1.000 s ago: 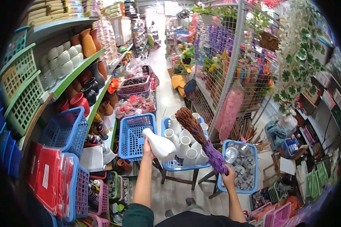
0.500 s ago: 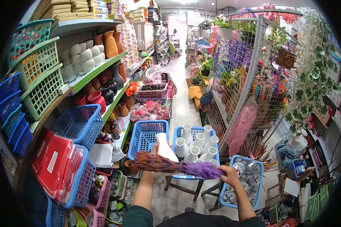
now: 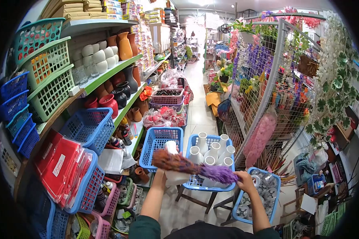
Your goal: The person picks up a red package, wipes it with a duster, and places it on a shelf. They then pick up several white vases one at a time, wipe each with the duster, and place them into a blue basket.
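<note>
My left hand (image 3: 162, 174) grips a white ceramic vase (image 3: 172, 175) by its body, mouth up, in front of the baskets. My right hand (image 3: 245, 181) holds a bunch of dried flowers (image 3: 195, 167), purple near the hand and brown-orange at the tip. The bunch lies almost level and crosses in front of the vase, its tip pointing left. Just behind stands a blue basket (image 3: 223, 186) full of several white vases on a stool.
An empty blue basket (image 3: 159, 139) sits left of the vase basket, and a blue tub of glassware (image 3: 259, 191) to the right. Shelves of pots and baskets (image 3: 48, 91) line the left. A wire rack of artificial flowers (image 3: 267, 79) stands right. The aisle floor (image 3: 199, 107) runs ahead.
The flower bunch swung down from pointing up-left to lying level across the vase. The vase turned upright and moved behind the bunch. The view shifted slightly toward the shelves.
</note>
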`<state>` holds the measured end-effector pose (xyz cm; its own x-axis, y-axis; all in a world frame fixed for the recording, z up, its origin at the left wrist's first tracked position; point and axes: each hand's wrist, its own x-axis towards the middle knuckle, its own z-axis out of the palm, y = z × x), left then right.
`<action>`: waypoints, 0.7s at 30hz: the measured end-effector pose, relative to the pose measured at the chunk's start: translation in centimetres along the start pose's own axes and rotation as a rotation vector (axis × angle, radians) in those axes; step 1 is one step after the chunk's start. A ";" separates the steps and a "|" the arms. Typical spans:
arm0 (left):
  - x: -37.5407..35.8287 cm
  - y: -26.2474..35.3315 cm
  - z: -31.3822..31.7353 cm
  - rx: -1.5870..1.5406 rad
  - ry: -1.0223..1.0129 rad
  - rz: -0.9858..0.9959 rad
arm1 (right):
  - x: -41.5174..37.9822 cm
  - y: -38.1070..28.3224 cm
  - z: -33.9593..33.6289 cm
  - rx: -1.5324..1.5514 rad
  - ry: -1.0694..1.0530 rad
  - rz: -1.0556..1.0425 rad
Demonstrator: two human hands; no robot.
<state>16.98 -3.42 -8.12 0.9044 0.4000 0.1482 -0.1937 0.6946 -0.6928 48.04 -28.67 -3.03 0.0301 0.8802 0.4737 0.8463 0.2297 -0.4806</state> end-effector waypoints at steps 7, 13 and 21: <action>3.0 -3.9 -1.5 1.048 -0.236 -0.111 | 2.8 0.9 1.5 -0.061 0.089 0.090; 3.6 -6.5 -0.4 1.457 0.008 0.199 | 3.2 0.0 2.5 -0.108 0.283 0.114; 4.9 -5.6 -1.2 1.286 0.053 0.325 | -0.6 0.2 0.6 -0.114 0.085 -0.023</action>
<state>22.97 -6.04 -4.38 0.7568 0.6513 0.0563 -0.5957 0.6516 0.4697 47.82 -28.87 -3.85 0.0505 0.8359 0.5466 0.9021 0.1967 -0.3841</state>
